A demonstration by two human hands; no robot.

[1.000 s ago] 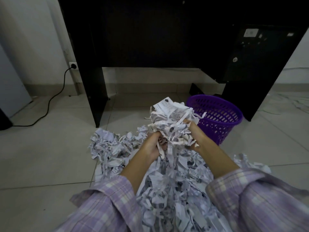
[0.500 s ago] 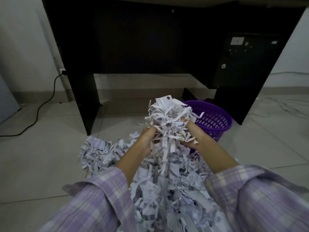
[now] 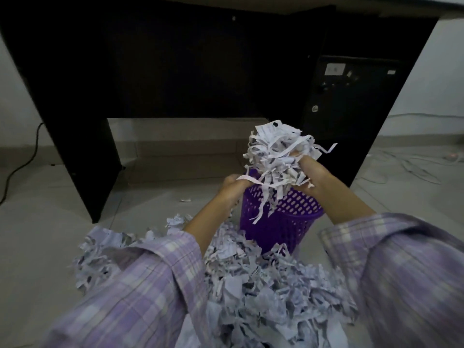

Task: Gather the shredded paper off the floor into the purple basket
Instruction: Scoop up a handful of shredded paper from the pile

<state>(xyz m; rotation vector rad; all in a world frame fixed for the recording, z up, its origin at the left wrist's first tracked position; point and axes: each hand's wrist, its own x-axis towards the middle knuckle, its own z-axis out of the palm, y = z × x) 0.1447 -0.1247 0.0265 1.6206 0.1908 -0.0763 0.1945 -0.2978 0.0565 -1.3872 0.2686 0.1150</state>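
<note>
A bundle of white shredded paper (image 3: pixel 275 156) is held up between both hands, right over the mouth of the purple basket (image 3: pixel 278 227). My left hand (image 3: pixel 232 188) grips the bundle's lower left side. My right hand (image 3: pixel 310 175) grips its right side, fingers curled into the strips. Loose strips dangle down into the basket. A large pile of shredded paper (image 3: pixel 251 280) covers the floor in front of the basket and between my forearms. The basket's inside is mostly hidden by the bundle.
A black desk (image 3: pixel 82 151) stands just behind the basket, its left leg panel on the tiles and a dark computer case (image 3: pixel 351 101) under its right side. A black cable (image 3: pixel 22 162) runs along the floor at left. One paper scrap (image 3: pixel 185 199) lies apart.
Both hands have carried the paper bundle up and to the right, from above the floor pile to directly over the basket. My view has moved closer to the desk.
</note>
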